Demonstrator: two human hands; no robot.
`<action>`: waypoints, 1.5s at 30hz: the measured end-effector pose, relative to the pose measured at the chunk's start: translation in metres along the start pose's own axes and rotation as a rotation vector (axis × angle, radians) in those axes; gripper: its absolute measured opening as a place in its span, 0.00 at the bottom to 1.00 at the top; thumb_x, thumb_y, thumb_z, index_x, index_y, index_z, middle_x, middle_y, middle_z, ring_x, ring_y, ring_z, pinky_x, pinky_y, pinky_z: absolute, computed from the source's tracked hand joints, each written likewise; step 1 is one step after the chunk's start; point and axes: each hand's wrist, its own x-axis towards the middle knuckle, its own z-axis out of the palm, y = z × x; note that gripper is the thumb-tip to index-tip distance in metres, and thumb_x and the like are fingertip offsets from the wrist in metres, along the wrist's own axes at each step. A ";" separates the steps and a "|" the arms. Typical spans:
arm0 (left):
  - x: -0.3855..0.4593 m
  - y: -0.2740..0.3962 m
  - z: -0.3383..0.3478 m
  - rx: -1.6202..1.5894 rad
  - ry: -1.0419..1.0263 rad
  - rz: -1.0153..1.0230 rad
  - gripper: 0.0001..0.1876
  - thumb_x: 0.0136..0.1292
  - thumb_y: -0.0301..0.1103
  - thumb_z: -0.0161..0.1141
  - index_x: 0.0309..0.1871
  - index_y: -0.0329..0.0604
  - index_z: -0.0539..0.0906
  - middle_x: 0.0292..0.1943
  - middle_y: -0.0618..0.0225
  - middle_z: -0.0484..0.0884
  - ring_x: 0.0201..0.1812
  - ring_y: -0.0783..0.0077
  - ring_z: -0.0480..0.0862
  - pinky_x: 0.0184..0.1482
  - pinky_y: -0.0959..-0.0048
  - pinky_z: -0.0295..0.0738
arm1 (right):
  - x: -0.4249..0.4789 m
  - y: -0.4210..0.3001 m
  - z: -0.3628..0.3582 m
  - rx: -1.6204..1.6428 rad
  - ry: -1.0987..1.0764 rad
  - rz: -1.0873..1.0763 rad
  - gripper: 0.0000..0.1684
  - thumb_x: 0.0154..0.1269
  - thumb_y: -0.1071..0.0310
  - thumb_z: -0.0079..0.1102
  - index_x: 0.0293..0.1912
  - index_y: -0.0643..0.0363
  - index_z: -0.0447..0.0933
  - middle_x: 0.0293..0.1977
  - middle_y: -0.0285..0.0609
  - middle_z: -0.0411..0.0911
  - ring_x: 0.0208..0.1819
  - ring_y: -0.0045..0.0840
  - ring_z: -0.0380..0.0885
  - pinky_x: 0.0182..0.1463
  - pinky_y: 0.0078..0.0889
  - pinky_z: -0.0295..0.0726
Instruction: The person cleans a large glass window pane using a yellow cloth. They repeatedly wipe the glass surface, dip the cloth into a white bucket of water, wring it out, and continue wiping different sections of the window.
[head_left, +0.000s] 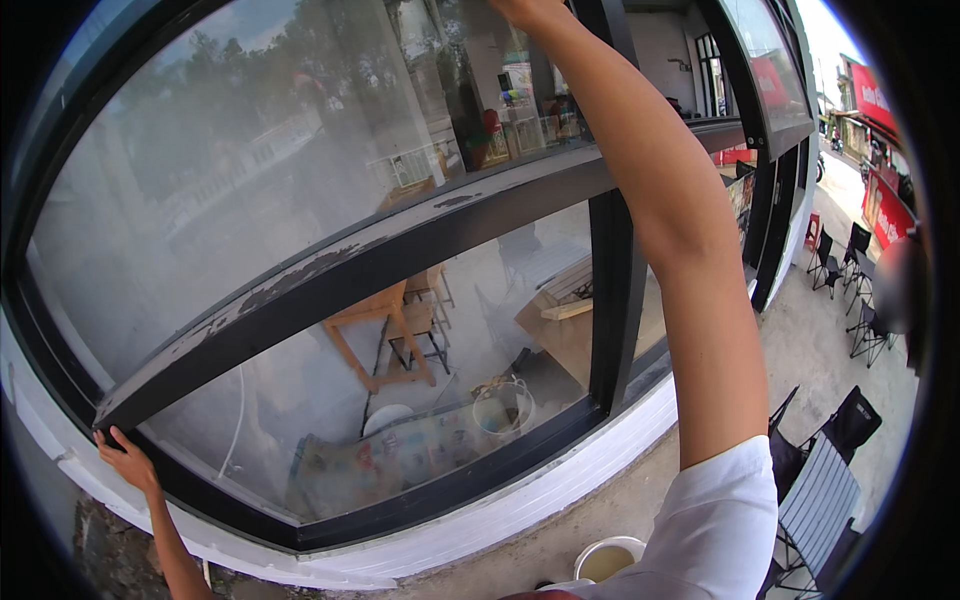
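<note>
At the lower left, my left hand (129, 459) rests against the black window frame (450, 491), its fingers spread by the end of the dusty crossbar (360, 259). Grey dust lies along the top of that bar, with dark bare patches. My right arm reaches up across the window to the top edge of the view. Only part of my right hand (525, 9) shows there, in front of the upper glass pane (247, 142); its fingers and anything in them are cut off. The upper pane looks hazy and reflects trees and sky.
Below stands a white bucket (609, 559) of murky liquid. A slatted folding table (819, 487) and black folding chairs (855, 416) are at the right. An open window sash (772, 82) juts out at upper right. Behind the lower glass are a wooden table (367, 307) and a stool (411, 322).
</note>
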 end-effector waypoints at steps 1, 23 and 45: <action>-0.002 0.001 -0.001 -0.008 -0.001 0.003 0.36 0.81 0.58 0.48 0.75 0.32 0.67 0.73 0.46 0.70 0.75 0.46 0.68 0.76 0.56 0.61 | 0.002 0.006 0.002 0.026 -0.009 0.016 0.30 0.72 0.70 0.46 0.71 0.43 0.69 0.55 0.49 0.76 0.56 0.51 0.77 0.59 0.55 0.80; -0.005 -0.038 0.055 0.002 0.292 0.099 0.34 0.79 0.60 0.48 0.72 0.39 0.73 0.73 0.54 0.74 0.74 0.48 0.70 0.74 0.50 0.62 | -0.013 0.069 -0.029 -0.086 -0.369 -0.018 0.19 0.64 0.68 0.61 0.55 0.54 0.74 0.50 0.57 0.82 0.55 0.55 0.81 0.57 0.57 0.81; 0.001 -0.081 0.061 0.164 0.354 0.334 0.35 0.75 0.65 0.52 0.72 0.48 0.76 0.71 0.62 0.76 0.69 0.50 0.77 0.66 0.46 0.71 | -0.141 0.060 -0.094 -0.248 -0.688 0.215 0.24 0.60 0.59 0.65 0.56 0.55 0.80 0.50 0.56 0.85 0.55 0.54 0.83 0.61 0.55 0.81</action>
